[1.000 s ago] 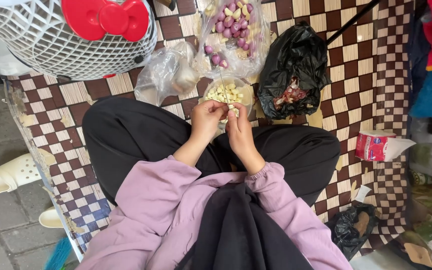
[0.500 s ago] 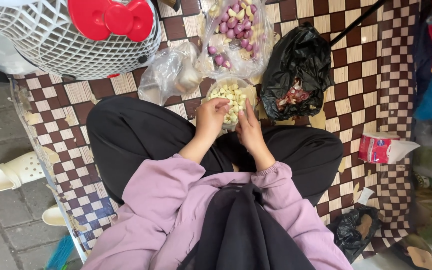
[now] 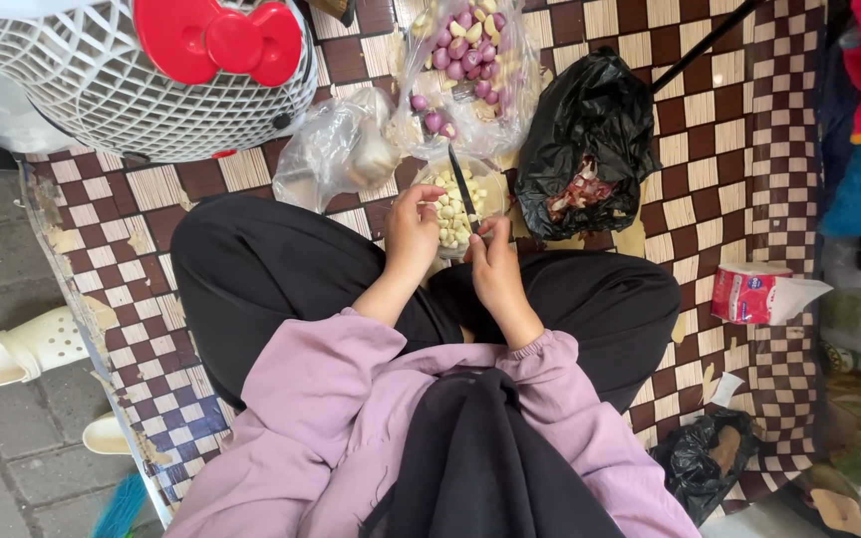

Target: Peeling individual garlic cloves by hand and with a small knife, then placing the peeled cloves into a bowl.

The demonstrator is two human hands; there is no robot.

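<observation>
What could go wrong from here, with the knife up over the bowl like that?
1. The knife in the right hand stands close to the left hand; a slip might nick a finger.
2. The bowl of peeled cloves sits at the knees' edge and might tip.
3. The clear bag of unpeeled cloves lies open and might spill.

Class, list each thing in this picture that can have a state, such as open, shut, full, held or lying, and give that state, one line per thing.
Left hand: over the bowl, fingers curled.
Right hand: gripping the knife.
Knife: held, blade up over the bowl.
Bowl of peeled cloves: partly filled.
Clear bag of unpeeled cloves: open, filled.
Black bag: open, peels inside.
Tissue pack: open, a sheet sticking out.
White basket: standing on the mat.
</observation>
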